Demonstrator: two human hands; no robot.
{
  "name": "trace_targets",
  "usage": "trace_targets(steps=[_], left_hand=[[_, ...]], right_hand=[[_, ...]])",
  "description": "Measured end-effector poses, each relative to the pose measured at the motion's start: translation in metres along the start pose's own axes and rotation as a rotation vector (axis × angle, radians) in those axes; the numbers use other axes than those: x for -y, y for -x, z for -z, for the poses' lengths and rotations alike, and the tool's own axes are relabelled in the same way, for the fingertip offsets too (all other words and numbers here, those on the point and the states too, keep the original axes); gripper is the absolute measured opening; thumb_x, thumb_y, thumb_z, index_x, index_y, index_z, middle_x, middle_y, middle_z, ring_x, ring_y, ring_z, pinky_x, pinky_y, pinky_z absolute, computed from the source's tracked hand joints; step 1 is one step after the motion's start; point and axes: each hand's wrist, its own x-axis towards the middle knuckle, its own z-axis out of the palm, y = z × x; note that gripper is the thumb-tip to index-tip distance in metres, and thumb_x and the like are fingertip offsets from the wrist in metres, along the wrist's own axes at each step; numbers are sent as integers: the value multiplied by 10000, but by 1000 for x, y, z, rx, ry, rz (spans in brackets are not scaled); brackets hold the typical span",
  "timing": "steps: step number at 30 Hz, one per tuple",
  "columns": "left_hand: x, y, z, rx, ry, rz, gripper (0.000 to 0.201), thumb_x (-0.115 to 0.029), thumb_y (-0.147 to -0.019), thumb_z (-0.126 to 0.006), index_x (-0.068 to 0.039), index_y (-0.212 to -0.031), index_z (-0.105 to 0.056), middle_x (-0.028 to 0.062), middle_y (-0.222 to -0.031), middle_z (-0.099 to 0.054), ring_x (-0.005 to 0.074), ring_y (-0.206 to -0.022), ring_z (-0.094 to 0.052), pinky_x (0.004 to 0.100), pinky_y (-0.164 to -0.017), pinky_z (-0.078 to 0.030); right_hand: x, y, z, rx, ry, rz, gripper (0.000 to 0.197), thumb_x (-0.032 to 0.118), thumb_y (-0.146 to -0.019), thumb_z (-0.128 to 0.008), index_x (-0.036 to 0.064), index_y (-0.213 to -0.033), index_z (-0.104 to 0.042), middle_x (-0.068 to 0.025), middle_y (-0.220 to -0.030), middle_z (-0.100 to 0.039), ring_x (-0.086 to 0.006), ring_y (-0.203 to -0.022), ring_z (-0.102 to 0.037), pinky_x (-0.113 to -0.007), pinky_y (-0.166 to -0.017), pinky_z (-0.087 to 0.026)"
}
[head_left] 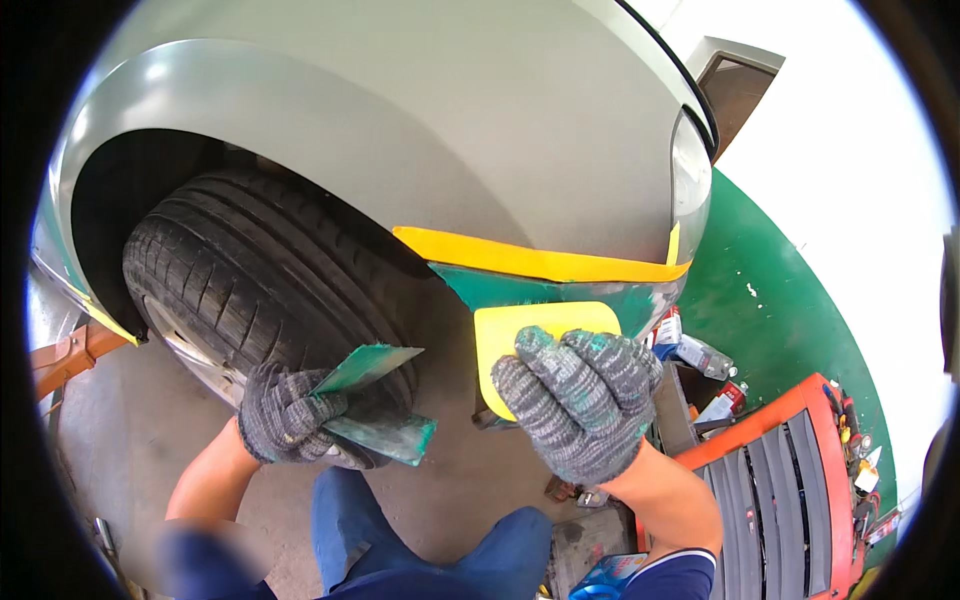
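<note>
My left hand (290,415), in a grey knit glove, is closed round two flat putty knives. The upper putty knife (372,366) and the lower putty knife (385,437) are both smeared with green paste and fan out to the right. In my right hand (585,400), gloved the same way and stained green at the fingers, is a yellow plastic spreader (500,345). Its blade lies just below the car's bumper corner (500,287), which is coated in green filler; I cannot tell whether they touch. Orange masking tape (540,262) runs along the bumper's upper edge.
A black tyre (260,260) fills the wheel arch on the left. At right stands a red tool cart (770,480) with a ribbed grey top and tools along its side. Bottles (705,357) stand beyond my right hand. An orange metal beam (80,355) is at far left.
</note>
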Motion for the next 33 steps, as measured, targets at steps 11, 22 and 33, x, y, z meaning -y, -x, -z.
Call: trace_targets(steps=[11,22,33], left_hand=[[21,16,7,-221,-625,-437,819,-437,-666,-858,-57,-1322,-547,89,-1068,-704,253,-888,-697,318,-754,-551],[51,23,-3,-345,-668,-494,464,-386,-651,-790,-128,-1010,-649,122,-996,-686,281,-761,-660,388,-584,-480],[46,24,-3,-305,-615,-398,363,-236,-692,-654,-116,-1034,-644,136,-1039,-711,313,-889,-694,392,-711,-546]], right_hand=[[-7,9,-17,57,4,60,418,131,-791,-692,223,-1198,-673,1,-1297,-603,-253,-1204,-509,-426,-955,-454],[-9,-1,-13,95,-1,45,430,148,-811,-670,260,-1227,-654,15,-1297,-604,-242,-1209,-503,-423,-977,-436],[-13,-11,-8,72,-25,63,372,181,-754,-714,201,-1125,-696,-15,-1239,-645,-221,-1162,-539,-415,-998,-408]])
